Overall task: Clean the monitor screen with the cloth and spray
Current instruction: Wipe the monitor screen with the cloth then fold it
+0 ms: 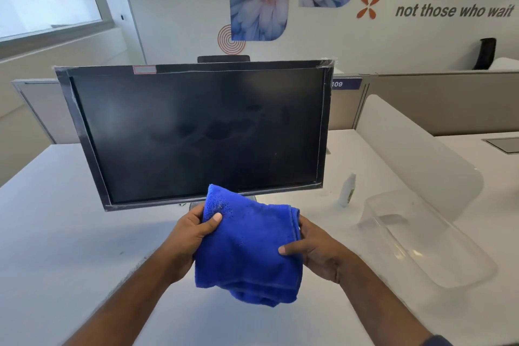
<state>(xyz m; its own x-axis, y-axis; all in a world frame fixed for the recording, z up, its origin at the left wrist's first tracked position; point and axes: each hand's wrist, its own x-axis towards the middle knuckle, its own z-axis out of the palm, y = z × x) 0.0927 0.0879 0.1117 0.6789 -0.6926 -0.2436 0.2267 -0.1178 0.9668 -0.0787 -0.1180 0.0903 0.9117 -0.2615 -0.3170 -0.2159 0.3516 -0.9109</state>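
Two hands, left hand (193, 229) and right hand (317, 250), pinch a folded blue microfibre cloth (247, 244) near the monitor (193, 132); right, a spray bottle (347, 189) stands beside a clear plastic tub (438, 270).

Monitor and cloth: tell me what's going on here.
A person holds a folded blue cloth with both hands, the left hand and right hand each gripping a side, just in front of the dark monitor. The cloth isn't touching the screen. The spray bottle stands untouched on the desk.

Blue cloth (248, 244) hides the monitor stand (193, 204).
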